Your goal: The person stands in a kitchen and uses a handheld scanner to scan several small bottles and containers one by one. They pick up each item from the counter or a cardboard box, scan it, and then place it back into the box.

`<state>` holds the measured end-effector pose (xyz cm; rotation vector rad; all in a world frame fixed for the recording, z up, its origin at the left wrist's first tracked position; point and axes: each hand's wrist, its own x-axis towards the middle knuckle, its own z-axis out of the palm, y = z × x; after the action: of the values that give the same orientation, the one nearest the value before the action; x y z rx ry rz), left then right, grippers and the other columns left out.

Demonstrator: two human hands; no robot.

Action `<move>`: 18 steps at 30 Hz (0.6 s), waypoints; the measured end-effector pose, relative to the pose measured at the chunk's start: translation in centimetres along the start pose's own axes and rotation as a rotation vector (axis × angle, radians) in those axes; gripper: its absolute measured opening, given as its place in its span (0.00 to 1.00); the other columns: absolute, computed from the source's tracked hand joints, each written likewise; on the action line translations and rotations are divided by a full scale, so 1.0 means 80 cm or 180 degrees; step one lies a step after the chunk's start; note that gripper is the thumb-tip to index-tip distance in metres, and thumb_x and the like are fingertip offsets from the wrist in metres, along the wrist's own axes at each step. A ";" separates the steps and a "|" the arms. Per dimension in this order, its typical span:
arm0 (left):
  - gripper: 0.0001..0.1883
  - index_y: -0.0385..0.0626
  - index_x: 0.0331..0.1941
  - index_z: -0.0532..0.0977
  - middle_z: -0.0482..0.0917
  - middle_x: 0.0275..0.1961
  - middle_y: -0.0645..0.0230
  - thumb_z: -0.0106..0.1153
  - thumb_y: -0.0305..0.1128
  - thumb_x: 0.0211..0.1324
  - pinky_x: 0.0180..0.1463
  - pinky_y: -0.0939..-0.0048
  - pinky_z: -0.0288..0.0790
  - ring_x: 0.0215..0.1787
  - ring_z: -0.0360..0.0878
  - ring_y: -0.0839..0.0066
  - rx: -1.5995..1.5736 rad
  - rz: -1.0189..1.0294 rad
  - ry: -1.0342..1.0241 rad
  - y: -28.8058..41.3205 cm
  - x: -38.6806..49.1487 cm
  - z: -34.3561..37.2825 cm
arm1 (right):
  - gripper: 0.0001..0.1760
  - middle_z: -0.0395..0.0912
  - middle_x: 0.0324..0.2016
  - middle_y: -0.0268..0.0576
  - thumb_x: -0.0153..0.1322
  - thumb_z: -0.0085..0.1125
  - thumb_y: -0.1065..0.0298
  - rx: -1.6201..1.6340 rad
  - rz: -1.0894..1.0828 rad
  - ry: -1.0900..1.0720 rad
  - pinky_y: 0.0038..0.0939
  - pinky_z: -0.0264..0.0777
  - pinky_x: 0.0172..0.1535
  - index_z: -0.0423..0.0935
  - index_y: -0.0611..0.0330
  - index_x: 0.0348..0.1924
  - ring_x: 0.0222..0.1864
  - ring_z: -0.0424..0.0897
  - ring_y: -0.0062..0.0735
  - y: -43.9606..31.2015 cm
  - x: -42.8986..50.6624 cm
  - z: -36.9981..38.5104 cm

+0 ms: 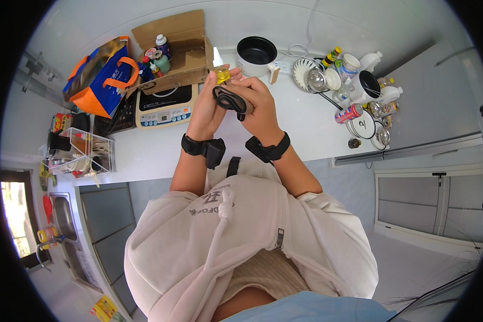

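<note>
My left hand holds a small clear bottle with yellow liquid and a white pointed nozzle, above the counter. The bottle stands nearly upright, its base partly hidden by fingers. Close against it, my right hand grips a folded black cord or strap, whose loops face me. The right fingertips reach the lower part of the bottle; whether they also hold it is hard to tell. Both wrists wear black bands with a boxy device. Behind the hands stands a white pot with a dark interior and a light wooden handle.
An open cardboard box with several bottles sits by an induction cooker. Left of them are a blue-orange bag and a white wire rack. Dishes, bottles, a can and a dark pan crowd the right of the counter.
</note>
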<state>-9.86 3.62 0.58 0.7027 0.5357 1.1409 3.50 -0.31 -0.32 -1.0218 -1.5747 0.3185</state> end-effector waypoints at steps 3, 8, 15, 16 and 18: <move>0.29 0.39 0.74 0.63 0.73 0.72 0.50 0.33 0.50 0.85 0.76 0.59 0.72 0.73 0.75 0.58 -0.0025 -0.0035 0.0103 -0.001 0.000 -0.001 | 0.21 0.83 0.40 0.34 0.62 0.70 0.79 -0.0007 0.0021 -0.0061 0.36 0.77 0.51 0.92 0.48 0.46 0.45 0.83 0.40 0.000 -0.003 -0.002; 0.28 0.39 0.72 0.65 0.75 0.70 0.51 0.37 0.50 0.85 0.74 0.59 0.74 0.72 0.75 0.59 -0.0151 -0.0043 0.0202 -0.003 0.005 -0.006 | 0.20 0.83 0.39 0.35 0.61 0.71 0.80 -0.0023 -0.0122 -0.0169 0.35 0.77 0.48 0.92 0.50 0.45 0.43 0.84 0.39 0.001 -0.005 -0.007; 0.28 0.40 0.72 0.66 0.75 0.70 0.52 0.40 0.50 0.84 0.73 0.59 0.76 0.72 0.75 0.60 -0.0176 -0.0100 0.0269 -0.002 0.008 -0.013 | 0.20 0.82 0.36 0.35 0.59 0.70 0.82 0.0046 -0.0178 -0.0293 0.37 0.76 0.46 0.91 0.52 0.43 0.42 0.83 0.39 0.000 -0.003 -0.009; 0.29 0.40 0.72 0.66 0.74 0.70 0.52 0.40 0.51 0.84 0.73 0.59 0.76 0.72 0.75 0.60 -0.0202 -0.0103 0.0250 -0.003 0.008 -0.014 | 0.20 0.82 0.35 0.34 0.58 0.69 0.82 0.0094 -0.0156 -0.0323 0.37 0.76 0.46 0.91 0.52 0.43 0.42 0.82 0.39 0.000 -0.003 -0.010; 0.29 0.40 0.72 0.66 0.76 0.69 0.54 0.41 0.51 0.84 0.71 0.60 0.77 0.70 0.77 0.63 -0.0192 -0.0137 0.0305 -0.003 0.010 -0.016 | 0.20 0.82 0.35 0.35 0.58 0.68 0.83 0.0021 -0.0189 -0.0467 0.37 0.76 0.45 0.90 0.53 0.42 0.41 0.82 0.40 0.001 -0.002 -0.015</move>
<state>-10.32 4.60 -0.50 0.5840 0.5921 1.1500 4.61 -0.75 -0.12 -0.9624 -1.7315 0.3645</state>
